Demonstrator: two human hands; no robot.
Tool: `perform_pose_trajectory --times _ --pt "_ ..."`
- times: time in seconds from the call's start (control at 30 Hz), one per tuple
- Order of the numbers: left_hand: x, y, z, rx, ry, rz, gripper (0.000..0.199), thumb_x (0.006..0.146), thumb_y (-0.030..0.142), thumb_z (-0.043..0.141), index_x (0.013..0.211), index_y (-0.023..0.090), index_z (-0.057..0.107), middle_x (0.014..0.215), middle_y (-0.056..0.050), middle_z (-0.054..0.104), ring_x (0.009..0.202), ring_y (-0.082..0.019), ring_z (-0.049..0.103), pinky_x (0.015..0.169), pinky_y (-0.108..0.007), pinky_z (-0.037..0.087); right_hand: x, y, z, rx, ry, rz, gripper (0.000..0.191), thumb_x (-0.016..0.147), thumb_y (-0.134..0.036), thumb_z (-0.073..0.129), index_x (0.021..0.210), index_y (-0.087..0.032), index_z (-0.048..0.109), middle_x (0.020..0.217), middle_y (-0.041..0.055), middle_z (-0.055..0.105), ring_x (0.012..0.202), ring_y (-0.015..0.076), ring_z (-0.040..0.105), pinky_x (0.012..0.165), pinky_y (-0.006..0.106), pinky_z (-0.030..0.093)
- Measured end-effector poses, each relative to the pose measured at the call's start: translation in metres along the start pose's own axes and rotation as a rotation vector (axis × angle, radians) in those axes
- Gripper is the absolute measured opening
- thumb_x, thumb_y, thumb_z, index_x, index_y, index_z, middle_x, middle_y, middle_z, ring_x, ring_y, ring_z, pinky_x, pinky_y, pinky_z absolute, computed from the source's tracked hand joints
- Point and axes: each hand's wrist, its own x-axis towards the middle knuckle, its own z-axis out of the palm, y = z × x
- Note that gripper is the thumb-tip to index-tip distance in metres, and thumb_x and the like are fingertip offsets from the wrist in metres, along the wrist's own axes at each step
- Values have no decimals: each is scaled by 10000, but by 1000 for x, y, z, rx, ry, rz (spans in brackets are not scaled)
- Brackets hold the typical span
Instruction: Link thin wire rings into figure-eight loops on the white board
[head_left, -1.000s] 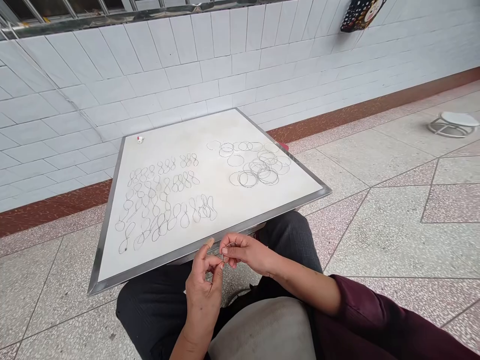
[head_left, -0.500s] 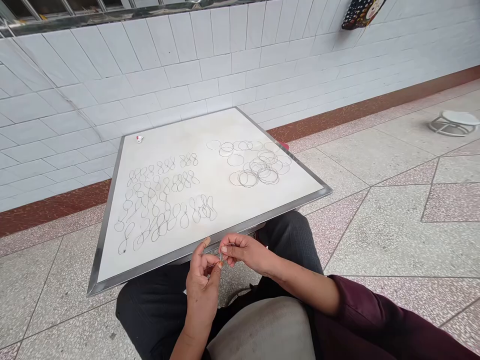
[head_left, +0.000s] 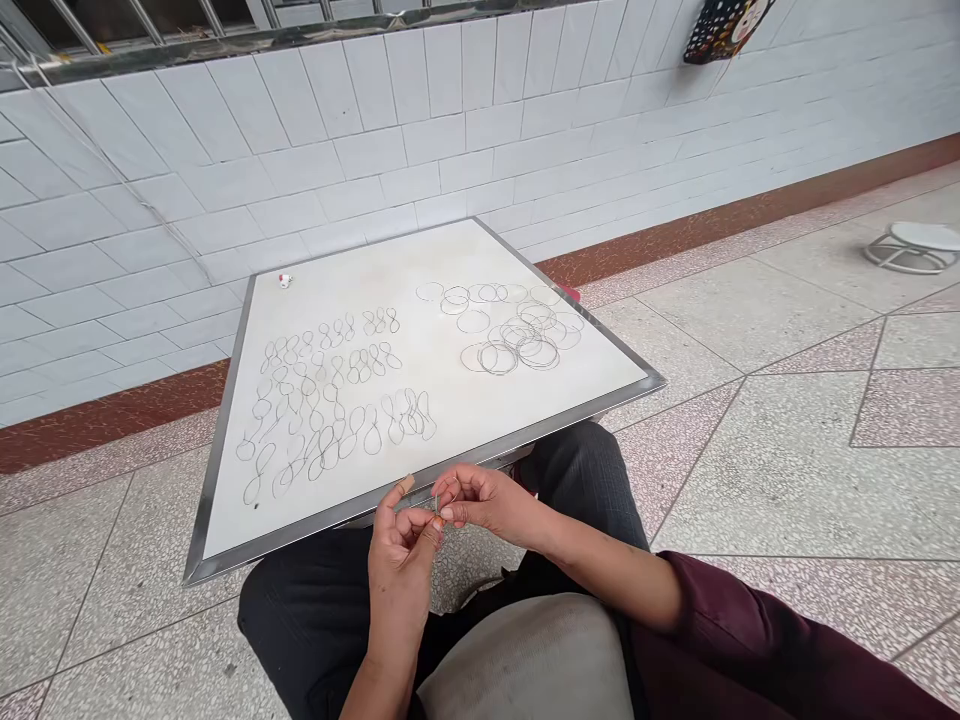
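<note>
Between my two hands, just past the table's near edge, is a thin wire loop [head_left: 438,503]. My left hand [head_left: 405,555] pinches it between thumb and fingertips, with a tan wrap on the index fingertip. From the other side my right hand [head_left: 484,505] grips the same wire, thumb against curled fingers. Part of the loop is hidden by the fingers. On the white table [head_left: 360,255], figure-eight wire loops [head_left: 371,430] lie in rough rows at the left. A loose cluster of round wire rings [head_left: 517,340] overlaps at the right.
A metal rim [head_left: 315,525] borders the table, close above my knees. Near the far left corner sits a small white and red object [head_left: 285,281]. A tiled wall [head_left: 427,150] stands behind. On the floor at right is a white-topped stool [head_left: 915,245].
My right hand has shifted slightly left, and its thumb now meets the left fingertips at the wire. More of a small wire curve shows above the pinch. The view has turned slightly.
</note>
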Motion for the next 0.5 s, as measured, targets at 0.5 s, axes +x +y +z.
perform_pose_trajectory --times 0.5 --pt "-1 -7 0 -13 51 -2 590 765 359 746 1283 192 517 695 36 650 628 -136 560 617 -259 478 0 7 2 59 -7 -33 338 743 -355 819 978 -189 641 829 -23 594 730 108 567 720 272 431"
